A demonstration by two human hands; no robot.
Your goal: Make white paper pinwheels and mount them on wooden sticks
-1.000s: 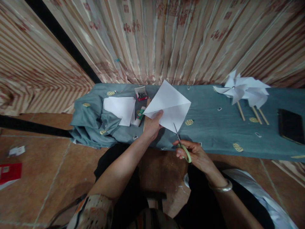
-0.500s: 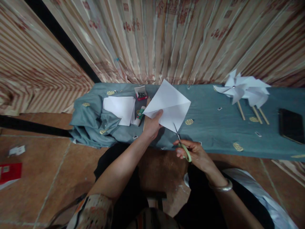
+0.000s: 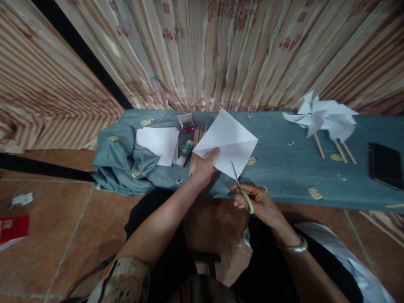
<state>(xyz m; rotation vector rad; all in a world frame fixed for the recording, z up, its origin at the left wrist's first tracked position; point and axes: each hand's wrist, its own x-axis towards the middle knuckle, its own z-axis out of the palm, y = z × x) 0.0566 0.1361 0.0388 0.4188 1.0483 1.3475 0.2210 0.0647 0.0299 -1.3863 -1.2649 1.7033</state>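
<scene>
A square sheet of white paper (image 3: 232, 136), creased across its middle, is held up over the cloth with one corner toward me. My left hand (image 3: 205, 167) pinches it near its left side, thumb on top and the other fingers hidden beneath. In my right hand (image 3: 251, 197) is a pair of scissors with light green handles (image 3: 248, 203). Their blades point away from me and meet the paper near its closest corner. How far the cut reaches is too fine to tell.
Left of the paper lie wooden sticks (image 3: 193, 158), a glue stick (image 3: 185, 153), a small red box of metal pins (image 3: 187, 123) and a stack of white paper (image 3: 160, 141). Paper pinwheels (image 3: 322, 117) and a black phone (image 3: 385, 166) rest on the green cloth (image 3: 284, 172) at right.
My left hand has shifted the paper slightly right and toward me, against the scissors. More of the wooden sticks show. My right hand has hardly moved.
</scene>
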